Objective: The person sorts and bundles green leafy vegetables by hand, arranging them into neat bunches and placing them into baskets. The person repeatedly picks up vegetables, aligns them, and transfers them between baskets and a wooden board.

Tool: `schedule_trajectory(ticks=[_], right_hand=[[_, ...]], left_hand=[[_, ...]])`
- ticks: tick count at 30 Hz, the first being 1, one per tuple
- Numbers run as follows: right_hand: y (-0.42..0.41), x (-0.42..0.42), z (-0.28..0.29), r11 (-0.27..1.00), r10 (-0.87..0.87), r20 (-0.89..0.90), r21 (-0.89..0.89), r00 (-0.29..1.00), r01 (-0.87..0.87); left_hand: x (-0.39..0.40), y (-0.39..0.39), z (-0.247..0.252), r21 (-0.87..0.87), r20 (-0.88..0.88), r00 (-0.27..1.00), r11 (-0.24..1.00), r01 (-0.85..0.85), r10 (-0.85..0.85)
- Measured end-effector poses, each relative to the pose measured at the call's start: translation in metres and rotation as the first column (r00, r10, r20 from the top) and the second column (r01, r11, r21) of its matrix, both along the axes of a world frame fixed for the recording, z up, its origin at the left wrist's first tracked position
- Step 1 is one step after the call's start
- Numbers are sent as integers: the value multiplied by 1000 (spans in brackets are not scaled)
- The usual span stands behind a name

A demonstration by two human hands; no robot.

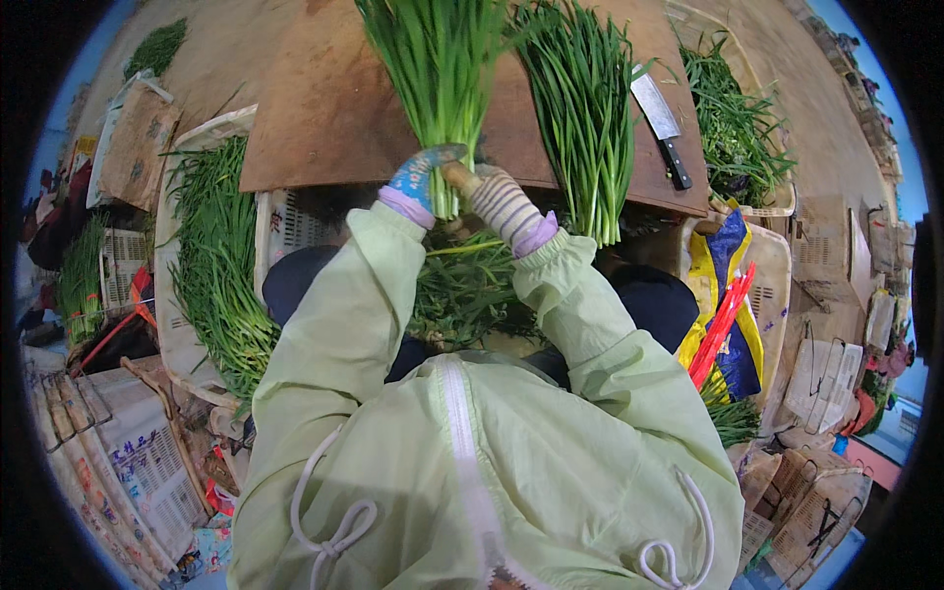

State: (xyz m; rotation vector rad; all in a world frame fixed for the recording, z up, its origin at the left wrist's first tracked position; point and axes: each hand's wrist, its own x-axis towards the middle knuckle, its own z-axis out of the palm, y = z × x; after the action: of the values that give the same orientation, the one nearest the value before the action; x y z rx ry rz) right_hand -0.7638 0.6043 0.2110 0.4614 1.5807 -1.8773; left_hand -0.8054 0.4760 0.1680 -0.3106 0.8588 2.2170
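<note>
A bunch of garlic chives is held up over the near edge of the wooden board, leaves pointing away from me and pale stem ends towards me. My left hand, in a blue patterned glove, wraps the stems from the left. From the right, my right hand, in a striped glove with bare fingertips, grips the same stems just above their cut ends. A second bunch of chives lies on the board to the right, its stems overhanging the edge. Beside it rests a cleaver with a black handle.
The wooden board spans the front. Crates of greens stand left and right. Loose leaves are heaped between my knees. Red ties lie over a yellow-and-blue bag at right. Stacked crates fill the lower left.
</note>
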Motion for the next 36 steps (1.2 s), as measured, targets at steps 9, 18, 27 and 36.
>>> schedule_trajectory(ticks=[9, 18, 27, 36], right_hand=[[48, 50, -11, 959, 85, 167, 255, 982, -126], [117, 83, -15, 669, 263, -340, 739, 903, 83], [122, 9, 39, 460, 643, -587, 809, 492, 365], [96, -92, -29, 60, 973, -107, 973, 206, 221]], left_hand=[[39, 35, -54, -46, 198, 980, 999, 23, -13], [20, 117, -62, 188, 279, 921, 956, 225, -272], [17, 120, -62, 109, 214, 897, 922, 372, -388], [21, 134, -36, -134, 252, 931, 943, 304, -264]])
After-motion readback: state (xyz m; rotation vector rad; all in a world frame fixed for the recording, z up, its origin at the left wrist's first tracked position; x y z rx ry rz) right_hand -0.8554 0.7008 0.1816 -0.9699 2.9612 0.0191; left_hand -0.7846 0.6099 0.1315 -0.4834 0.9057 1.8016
